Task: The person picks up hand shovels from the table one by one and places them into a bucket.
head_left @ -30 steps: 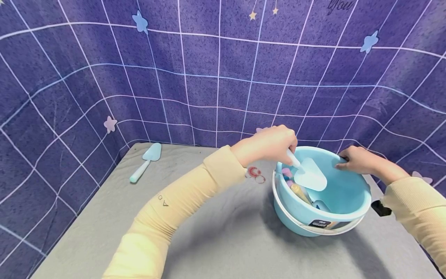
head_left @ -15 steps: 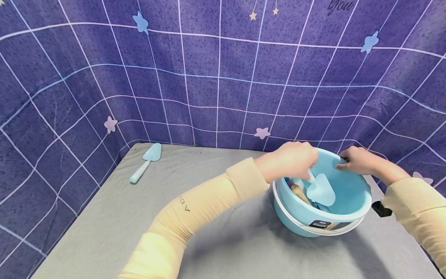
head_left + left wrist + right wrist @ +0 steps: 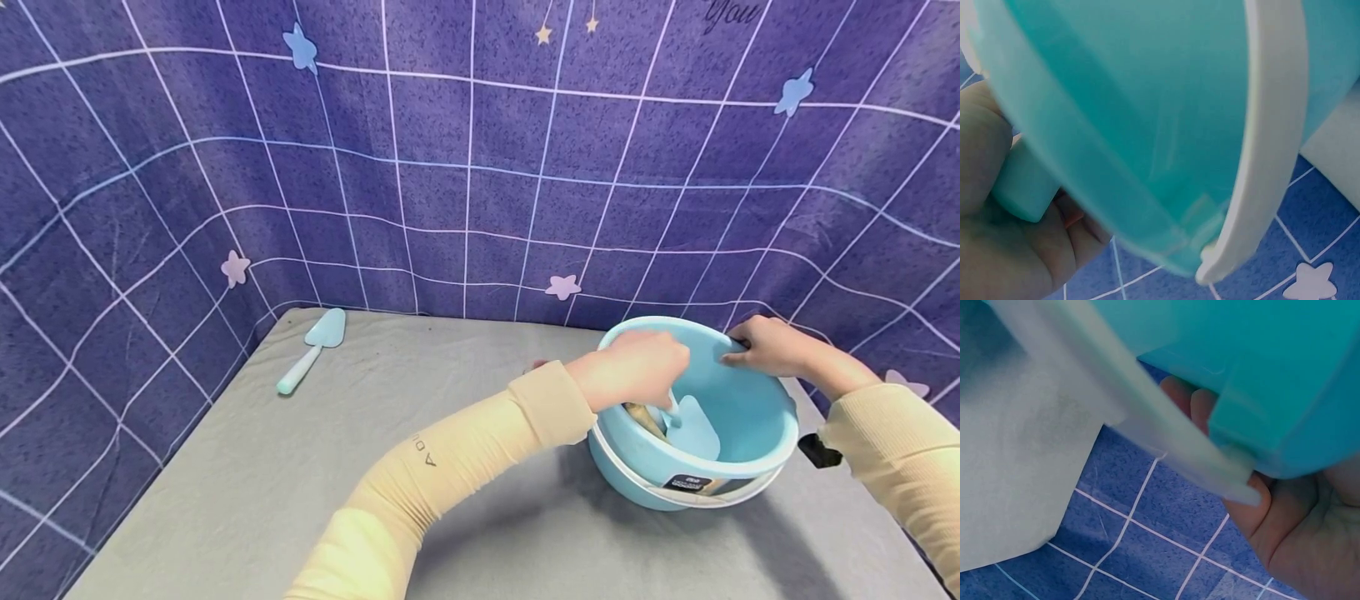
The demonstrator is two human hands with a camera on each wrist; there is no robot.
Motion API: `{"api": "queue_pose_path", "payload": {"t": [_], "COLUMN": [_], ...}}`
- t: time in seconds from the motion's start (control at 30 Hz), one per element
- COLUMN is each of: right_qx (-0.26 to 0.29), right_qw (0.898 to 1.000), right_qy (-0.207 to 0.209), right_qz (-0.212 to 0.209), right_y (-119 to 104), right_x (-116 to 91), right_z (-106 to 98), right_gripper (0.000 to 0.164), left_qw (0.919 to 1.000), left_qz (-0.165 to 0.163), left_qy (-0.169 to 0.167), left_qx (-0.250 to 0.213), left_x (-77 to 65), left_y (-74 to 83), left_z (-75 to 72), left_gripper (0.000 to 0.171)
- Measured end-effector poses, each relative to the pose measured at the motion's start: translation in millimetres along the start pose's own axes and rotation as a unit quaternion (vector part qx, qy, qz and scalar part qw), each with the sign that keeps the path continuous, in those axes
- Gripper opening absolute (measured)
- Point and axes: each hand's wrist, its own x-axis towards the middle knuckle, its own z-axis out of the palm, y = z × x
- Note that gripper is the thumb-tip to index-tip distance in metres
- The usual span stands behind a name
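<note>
A light blue bucket (image 3: 750, 408) with a white carrying handle (image 3: 1275, 131) stands tilted on the right of the grey surface. My left hand (image 3: 636, 367) reaches over its left rim, fingers wrapped round the handle of a pale blue toy shovel (image 3: 693, 432) whose blade points down inside the bucket. In the left wrist view the butt of the shovel handle (image 3: 1029, 181) sticks out of the palm. My right hand (image 3: 772, 346) grips the bucket's far right rim; the right wrist view shows its fingers (image 3: 1250, 509) at the handle joint. A yellowish item (image 3: 647, 419) lies in the bucket, partly hidden.
A pale blue toy trowel (image 3: 311, 354) lies at the far left of the grey cloth-covered table (image 3: 337, 450). Behind hangs a purple gridded curtain (image 3: 465, 183) with stars. A small black object (image 3: 820, 450) shows beside the right sleeve.
My left hand has moved right and down with the shovel, lowering its blade deeper into the bucket. The right hand has stayed on the rim.
</note>
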Motion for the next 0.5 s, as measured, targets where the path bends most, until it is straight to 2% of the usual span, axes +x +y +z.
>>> {"api": "queue_pose_path", "payload": {"t": [0.3, 0.5], "right_qx": [0.006, 0.005], "right_qw": [1.000, 1.000], "right_qy": [-0.003, -0.003], "right_qz": [0.002, 0.000], "right_y": [1, 1], "right_x": [0, 0], "right_z": [0, 0], "right_gripper": [0.022, 0.023], "left_qw": [0.9996, 0.9998], "left_qz": [-0.016, -0.011], "left_qy": [-0.016, -0.016], "left_qx": [-0.018, -0.010], "left_x": [9.2, 14.9], "left_y": [9.3, 14.5], "left_z": [12.7, 21.5], "left_gripper": [0.027, 0.025]}}
